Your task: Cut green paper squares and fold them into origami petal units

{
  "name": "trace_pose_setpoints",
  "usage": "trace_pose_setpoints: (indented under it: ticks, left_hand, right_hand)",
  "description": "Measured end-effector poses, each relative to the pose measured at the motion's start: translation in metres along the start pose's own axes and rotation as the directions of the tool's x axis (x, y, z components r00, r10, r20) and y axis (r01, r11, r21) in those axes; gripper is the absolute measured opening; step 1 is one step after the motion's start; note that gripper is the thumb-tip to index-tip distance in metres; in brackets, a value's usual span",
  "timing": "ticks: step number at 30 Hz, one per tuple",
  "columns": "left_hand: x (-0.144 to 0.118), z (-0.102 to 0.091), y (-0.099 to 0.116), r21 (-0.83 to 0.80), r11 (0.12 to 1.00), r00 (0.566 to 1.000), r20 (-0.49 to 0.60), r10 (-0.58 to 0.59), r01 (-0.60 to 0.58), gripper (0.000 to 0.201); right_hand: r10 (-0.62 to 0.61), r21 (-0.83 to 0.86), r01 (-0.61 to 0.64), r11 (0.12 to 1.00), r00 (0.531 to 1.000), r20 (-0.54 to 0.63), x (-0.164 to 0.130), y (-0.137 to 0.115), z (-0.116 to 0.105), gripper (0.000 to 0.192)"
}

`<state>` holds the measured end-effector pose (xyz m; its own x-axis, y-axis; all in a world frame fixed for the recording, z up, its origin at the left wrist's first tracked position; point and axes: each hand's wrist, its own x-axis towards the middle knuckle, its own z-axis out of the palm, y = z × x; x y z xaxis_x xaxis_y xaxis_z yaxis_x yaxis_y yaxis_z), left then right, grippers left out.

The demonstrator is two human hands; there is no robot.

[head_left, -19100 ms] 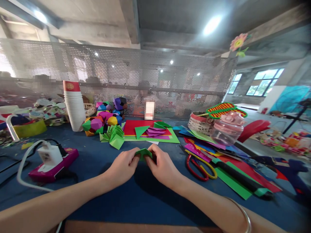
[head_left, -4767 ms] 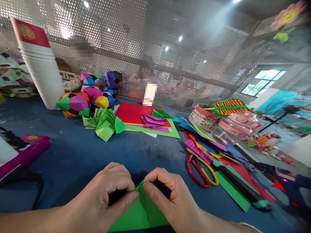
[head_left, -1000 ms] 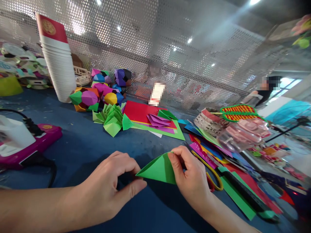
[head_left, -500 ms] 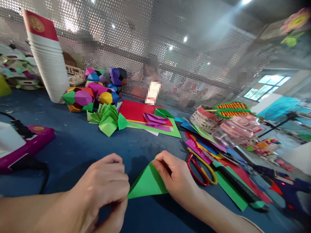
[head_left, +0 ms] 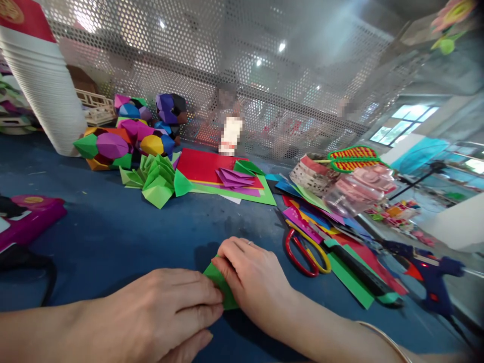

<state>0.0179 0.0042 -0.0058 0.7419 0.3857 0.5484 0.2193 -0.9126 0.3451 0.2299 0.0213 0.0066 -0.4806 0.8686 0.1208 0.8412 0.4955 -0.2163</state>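
A folded piece of green paper [head_left: 221,283] lies low over the blue table, mostly covered by my two hands. My left hand [head_left: 161,307] has its fingers pressed together on the paper's left edge. From the right, my right hand [head_left: 255,280] grips the paper with thumb and curled fingers, near its top corner. The paper's lower and right parts are hidden under the right hand. Close by on the right lie red-and-yellow-handled scissors [head_left: 308,252] and a black-and-green cutter knife [head_left: 361,272].
Green folded pieces [head_left: 161,181], red sheets [head_left: 200,164] and purple folded pieces [head_left: 234,179] lie ahead. Coloured paper balls [head_left: 113,146] and stacked paper cups [head_left: 45,85] stand back left. A purple power strip [head_left: 41,214] is left, a blue glue gun [head_left: 431,272] far right.
My hands have come closer together, the left moving right onto the paper and flattening. The green paper sits lower and shows less. The whole view has shifted slightly.
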Motion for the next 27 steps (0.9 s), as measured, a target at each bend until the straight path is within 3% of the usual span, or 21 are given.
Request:
trace_pose_setpoints:
  ticks: [7, 15, 19, 23, 27]
  left_hand:
    - [0.004, -0.003, 0.001, -0.054, 0.997, 0.998, 0.034, -0.045, 0.047, 0.030]
    - [0.005, -0.003, -0.001, -0.002, 1.000, 0.998, 0.056, -0.030, 0.030, 0.029]
    - [0.007, -0.003, 0.001, -0.007, 0.999, 0.997, 0.068, -0.047, 0.047, 0.030]
    - [0.007, -0.001, 0.001, -0.013, 0.999, 0.996, 0.074, -0.041, 0.042, 0.031]
    - [0.007, 0.003, 0.000, 0.036, 0.999, 0.999, 0.050, -0.009, 0.007, 0.029]
  right_hand:
    - [-0.012, -0.059, 0.012, 0.998, 1.000, 0.005, 0.000, 0.001, 0.003, 0.015]
    - [0.023, -0.039, -0.023, 0.999, 1.000, 0.015, 0.000, 0.000, 0.004, 0.012]
    - [0.019, -0.020, -0.020, 1.000, 0.999, -0.048, -0.004, 0.000, 0.006, 0.004]
    - [-0.028, -0.070, 0.018, 0.997, 0.990, -0.140, -0.006, 0.000, 0.010, 0.022]
    - [-0.013, -0.020, 0.010, 1.000, 0.993, -0.119, -0.006, 0.004, 0.009, 0.022]
